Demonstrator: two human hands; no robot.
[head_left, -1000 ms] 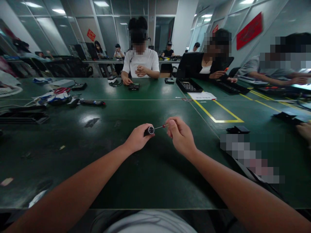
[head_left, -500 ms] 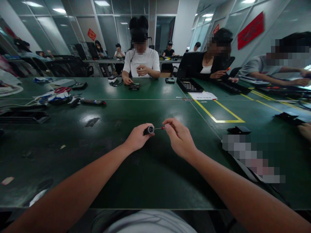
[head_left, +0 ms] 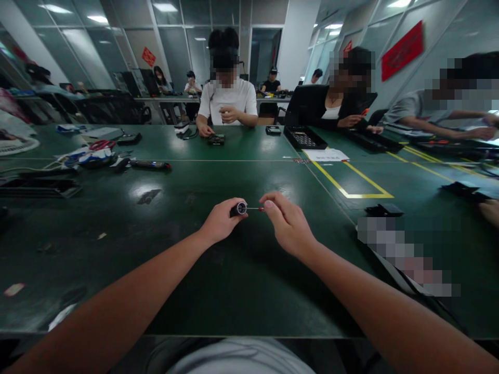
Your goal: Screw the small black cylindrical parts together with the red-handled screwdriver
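Note:
My left hand [head_left: 223,222] is closed around a short black cylinder [head_left: 238,209], whose round, silver-rimmed end faces me. In my right hand [head_left: 289,221], thumb and fingers pinch the red handle of a small screwdriver [head_left: 254,209]. Its thin metal shaft points left and reaches the cylinder's rimmed end; whether the tip goes inside is too small to tell. Both hands are above the green table [head_left: 249,291], close together. Most of the handle and the cylinder's far end are hidden by my fingers.
On the left lie a black tray [head_left: 41,187], red-handled scissors [head_left: 103,145] and a dark pen-like tool [head_left: 150,164]. A black part [head_left: 384,210] and a blurred-out sheet [head_left: 405,254] are at the right. Across the table a person in white [head_left: 228,101] handles a small black device [head_left: 216,139].
The screwdriver now lies nearly level, and my right hand's fingers have shifted slightly on its handle. My left hand and the cylinder stay in place.

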